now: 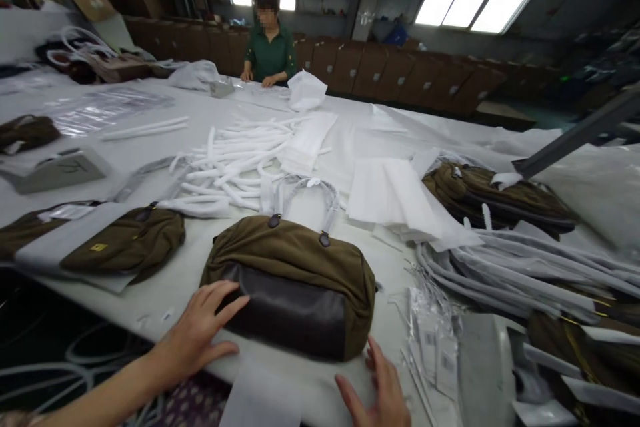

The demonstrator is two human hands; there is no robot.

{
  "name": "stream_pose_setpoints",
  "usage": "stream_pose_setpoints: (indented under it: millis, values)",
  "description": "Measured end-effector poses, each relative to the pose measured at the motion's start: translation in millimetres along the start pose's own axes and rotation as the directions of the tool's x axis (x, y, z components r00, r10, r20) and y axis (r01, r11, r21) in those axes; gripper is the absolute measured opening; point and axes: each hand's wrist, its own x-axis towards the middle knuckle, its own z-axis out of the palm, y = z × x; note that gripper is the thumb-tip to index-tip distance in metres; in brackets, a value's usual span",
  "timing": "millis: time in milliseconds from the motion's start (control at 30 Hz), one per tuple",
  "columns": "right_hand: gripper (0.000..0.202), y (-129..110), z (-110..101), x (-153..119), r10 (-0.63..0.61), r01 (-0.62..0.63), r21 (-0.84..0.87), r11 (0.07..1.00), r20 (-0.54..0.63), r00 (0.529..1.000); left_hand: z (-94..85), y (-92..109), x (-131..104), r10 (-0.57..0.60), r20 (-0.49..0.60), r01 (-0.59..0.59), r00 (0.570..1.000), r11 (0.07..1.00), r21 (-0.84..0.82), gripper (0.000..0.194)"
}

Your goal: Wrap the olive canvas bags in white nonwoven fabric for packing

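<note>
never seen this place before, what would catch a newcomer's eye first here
The olive bag with a dark panel stands out at the near edge of the table, between the left hand and the right hand. Beyond it lies a pile of white tubes, and across the table is a co-worker in green.

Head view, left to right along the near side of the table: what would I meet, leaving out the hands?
Olive bag with a white sheet across it, olive bag with a dark panel, bunch of clear-sleeved tags, grey box-like object.
</note>
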Motion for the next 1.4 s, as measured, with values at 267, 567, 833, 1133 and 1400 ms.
stream_pose_setpoints:
  millis: [267, 567, 833, 1133, 1400]
  values:
    - [0.087, -24.5, 32.3, 17.4, 0.257, -0.275, 0.177, 0.945, 0.117, 0.959, 15.2, -23.6, -15.7, -0.724, -0.193, 0.505, 0.663, 0.622, -0.599, 0.068]
    - [0.079, -34.2, 23.6, 25.2, 0.079, -0.079, 0.019, 0.997, 0.039, 0.996, 14.2, 37.7, -52.5, -0.012, -0.155, -0.052, 0.988, 0.915, -0.4, 0.029]
    - [0.087, -82.4, 5.2, 61.3, -0.253, 0.514, -0.429, 0.743, 0.531, 0.809, 0.6, -14.2, 39.6, 0.177, 0.154, -0.198, 0.972, 0.971, 0.136, 0.105]
    - [0.117, -98.4, 24.6, 109.2, -0.1, 0.559, -0.491, 0.668, 0.685, 0.722, 6.9, -28.7, 86.6, 0.086, 0.349, -0.138, 0.933, 0.982, 0.126, 0.132]
    - [0.122, -91.4, 34.6, 110.3, -0.151, 0.573, -0.515, 0.637, 0.646, 0.748, 5.6, -18.2, 94.3, 0.147, 0.39, -0.204, 0.909, 0.973, 0.109, 0.105]
